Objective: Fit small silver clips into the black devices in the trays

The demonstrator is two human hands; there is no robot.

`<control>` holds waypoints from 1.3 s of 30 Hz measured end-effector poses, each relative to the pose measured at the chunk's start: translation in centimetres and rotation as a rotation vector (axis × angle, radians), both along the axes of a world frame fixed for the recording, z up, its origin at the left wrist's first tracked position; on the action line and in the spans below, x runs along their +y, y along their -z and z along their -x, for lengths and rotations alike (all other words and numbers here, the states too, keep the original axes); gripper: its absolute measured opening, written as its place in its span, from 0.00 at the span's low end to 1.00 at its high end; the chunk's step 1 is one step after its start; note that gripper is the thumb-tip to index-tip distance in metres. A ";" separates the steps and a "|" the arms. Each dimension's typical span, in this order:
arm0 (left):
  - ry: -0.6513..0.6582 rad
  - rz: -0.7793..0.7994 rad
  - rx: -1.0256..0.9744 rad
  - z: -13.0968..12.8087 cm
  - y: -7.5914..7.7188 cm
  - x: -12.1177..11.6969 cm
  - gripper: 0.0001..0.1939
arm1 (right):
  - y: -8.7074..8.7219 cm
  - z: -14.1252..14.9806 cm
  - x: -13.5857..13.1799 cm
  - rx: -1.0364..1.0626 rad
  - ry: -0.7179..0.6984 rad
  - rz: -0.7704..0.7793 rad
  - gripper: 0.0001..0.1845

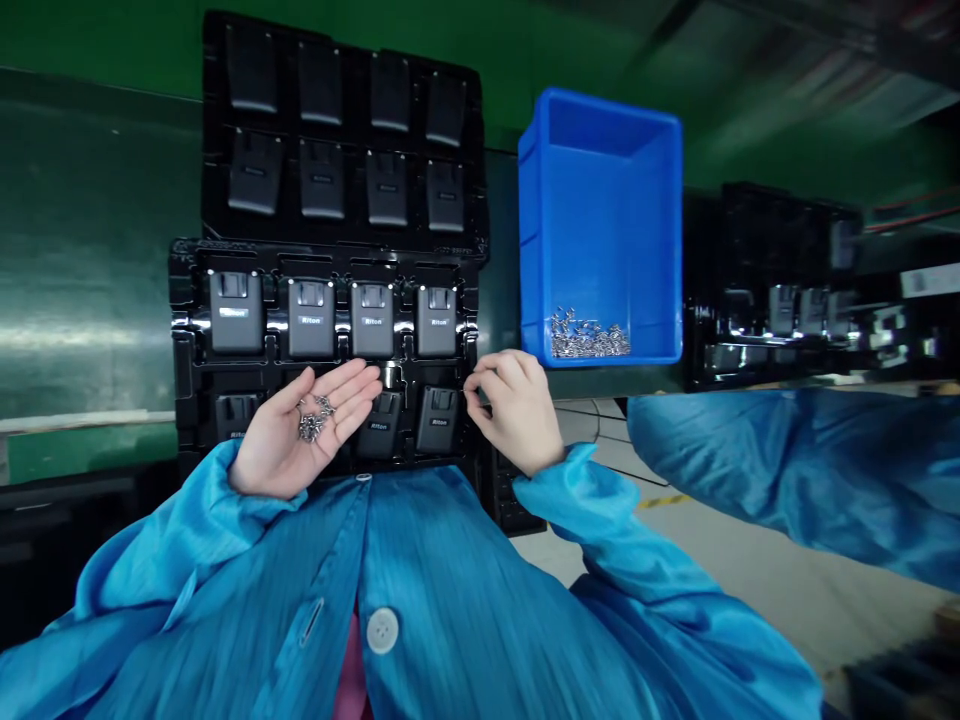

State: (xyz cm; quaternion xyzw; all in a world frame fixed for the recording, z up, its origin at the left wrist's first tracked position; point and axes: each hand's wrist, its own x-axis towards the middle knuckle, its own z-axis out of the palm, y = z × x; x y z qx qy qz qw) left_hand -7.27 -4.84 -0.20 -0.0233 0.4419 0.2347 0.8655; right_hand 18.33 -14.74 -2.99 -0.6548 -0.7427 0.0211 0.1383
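Note:
My left hand [306, 425] is palm up, fingers stretched out flat, bearing a small heap of silvery metal screws [313, 420]. It hovers over the near row of a black moulded tray [182, 330], hiding part of that row. Thumb and index finger of my right hand [514, 405] meet in a pinch at the tray's right edge; whatever is between the tips is too small to make out. Closest to it lies a dark plastic case [438, 422] marked "Riton", slightly tilted in its pocket. Another such case [379, 425] lies just right of my left fingers.
Behind the near tray is a second black tray [214, 225] with several similar cases. To the right stands a blue bin [600, 220] with a pile of screws [589, 335] in its near left corner. Farther right are more trays [787, 230] and a co-worker's blue sleeve [787, 460].

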 end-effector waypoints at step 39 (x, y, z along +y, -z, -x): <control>-0.022 -0.066 -0.464 -0.4 0.3 -1.1 0.32 | -4.6 7.7 1.9 0.295 -0.079 -0.191 0.07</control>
